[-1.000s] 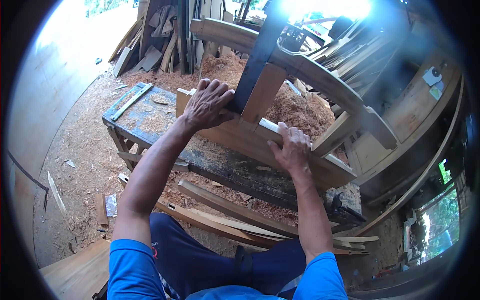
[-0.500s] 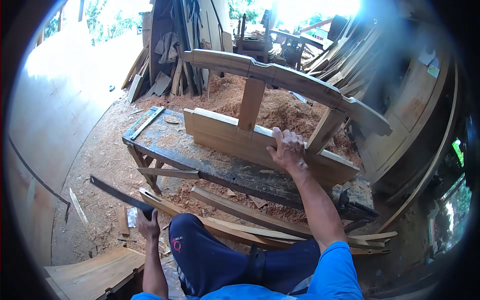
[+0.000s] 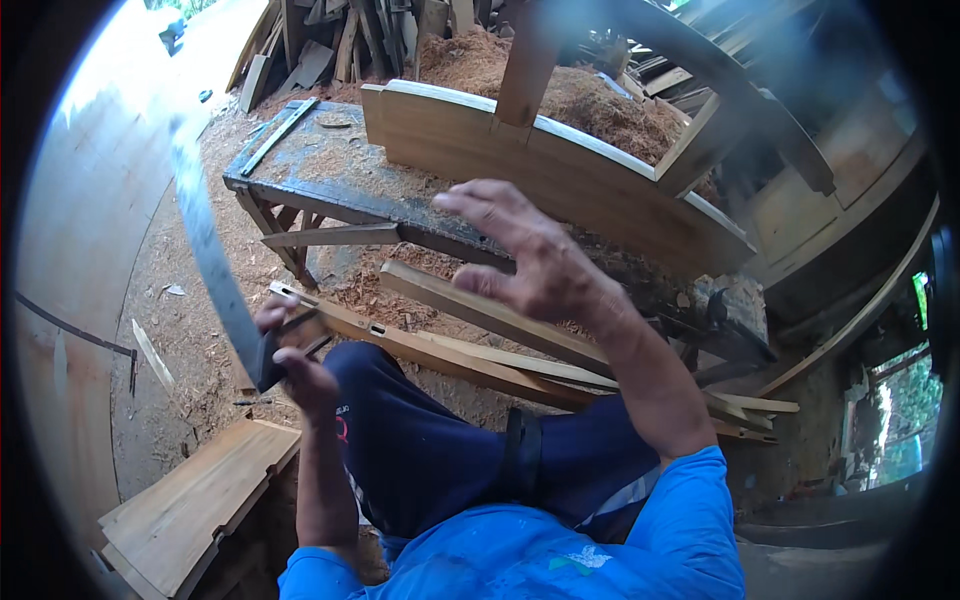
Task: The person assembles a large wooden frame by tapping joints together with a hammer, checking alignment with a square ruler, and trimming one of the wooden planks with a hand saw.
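Note:
My left hand (image 3: 300, 365) is closed on a square (image 3: 213, 240) with a long metal blade and dark handle, held low at the left above my knee, its blade angled up. My right hand (image 3: 510, 240) is open in the air, fingers apart, in front of the workbench (image 3: 330, 200). On the bench a wooden frame piece (image 3: 580, 190) stands on edge: a wide board joined by short uprights (image 3: 530, 65) to a shaped upper rail (image 3: 795, 135). My right hand is apart from it.
Long curved wooden pieces (image 3: 470, 315) lie below the bench near my knees. Boards (image 3: 195, 500) lie at lower left. A sawdust pile (image 3: 610, 110) and stacked offcuts (image 3: 310, 45) are behind the bench. A dark clamp-like tool (image 3: 735, 330) is at the bench's right end.
My left hand came away from the frame piece, down and left with the square, whose blade has since tipped upward. My right hand has let go of the board and moved left.

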The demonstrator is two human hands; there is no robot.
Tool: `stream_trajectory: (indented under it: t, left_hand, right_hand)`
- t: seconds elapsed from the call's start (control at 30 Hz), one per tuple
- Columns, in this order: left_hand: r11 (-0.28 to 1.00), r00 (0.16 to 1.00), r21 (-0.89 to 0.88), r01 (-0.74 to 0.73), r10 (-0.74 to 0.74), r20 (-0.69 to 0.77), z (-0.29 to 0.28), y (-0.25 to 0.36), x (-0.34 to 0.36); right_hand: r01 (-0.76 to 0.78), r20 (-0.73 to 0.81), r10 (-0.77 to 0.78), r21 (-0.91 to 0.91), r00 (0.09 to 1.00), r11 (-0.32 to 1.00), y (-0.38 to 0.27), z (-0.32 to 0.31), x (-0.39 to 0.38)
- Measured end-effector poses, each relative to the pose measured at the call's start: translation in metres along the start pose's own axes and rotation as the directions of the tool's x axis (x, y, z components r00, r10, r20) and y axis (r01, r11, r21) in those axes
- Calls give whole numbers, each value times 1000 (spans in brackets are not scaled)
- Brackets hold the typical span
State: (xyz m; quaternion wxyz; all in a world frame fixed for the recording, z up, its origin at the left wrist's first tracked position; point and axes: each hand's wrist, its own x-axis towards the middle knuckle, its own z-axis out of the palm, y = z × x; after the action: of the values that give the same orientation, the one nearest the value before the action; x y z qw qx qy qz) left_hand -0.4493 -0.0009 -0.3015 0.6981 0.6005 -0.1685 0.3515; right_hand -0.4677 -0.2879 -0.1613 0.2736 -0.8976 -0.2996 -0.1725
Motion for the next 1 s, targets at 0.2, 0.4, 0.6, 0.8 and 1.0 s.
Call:
stream_trajectory:
  t: [0.2, 0.4, 0.6, 0.8, 1.0]
  left_hand:
    - [828, 894, -467, 310, -87, 439, 174, 45, 46]
    - [905, 779, 114, -409, 282, 560, 248, 14, 97]
    - [742, 772, 418, -523, 205, 602, 241, -50, 153]
    - [656, 710, 517, -550, 41, 703, 257, -62, 144]
    - [662, 734, 515, -544, 80, 674, 265, -59, 140]
  right_hand:
    - [-129, -2, 143, 420, 990, 898, -26, -31, 19]
    - [-264, -312, 213, -132, 926, 956, 60, -110, -19]
    - [-368, -373, 195, -477, 907, 798, 118, -81, -8]
    - [-309, -376, 116, -507, 919, 805, 135, -80, -11]
    - [-281, -361, 101, -491, 927, 825, 136, -87, -5]
